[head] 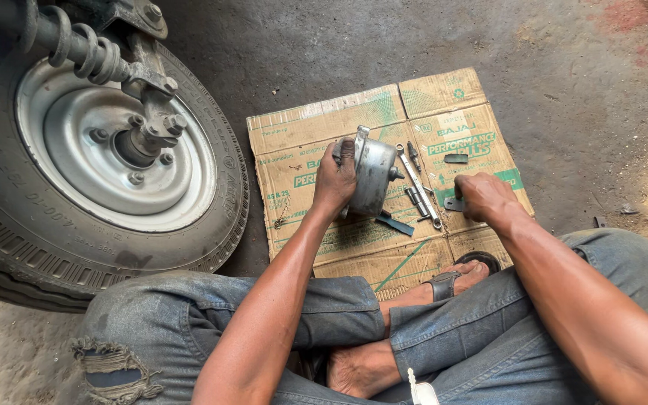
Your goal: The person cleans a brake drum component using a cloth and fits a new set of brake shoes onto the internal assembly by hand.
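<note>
At the bottom of the frame the person sat cross-legged in torn blue jeans (324,315), a sandalled foot (451,281) tucked just below the lower edge of a flattened cardboard sheet (444,94).

Above the knees, both forearms reached up-frame onto that cardboard. The left hand (335,180), a little left of centre, was curled closed around the near side of a round grey metal housing (373,176), fingers wrapped over its rim, holding it tipped on edge. The housing's flat flange pointed toward the upper left, and its short shaft stub stuck out to the right, so its axis ran roughly left to right across the frame, toward the other hand.

The right hand (485,196), right of centre and clearly apart from the housing, lay knuckles-up with the fingers folded down over a small dark metal piece (454,203) at its left edge. How firmly it gripped that piece could not be told.

Between the two hands lay a long spanner (418,184), running diagonally from upper left to lower right, with a few bolts (412,196) beside it. The spanner sat nearer the right hand than the left.

Farther up and left stood a wheel (106,161) with a coil spring (76,45) on the bare concrete floor (579,82).
</note>
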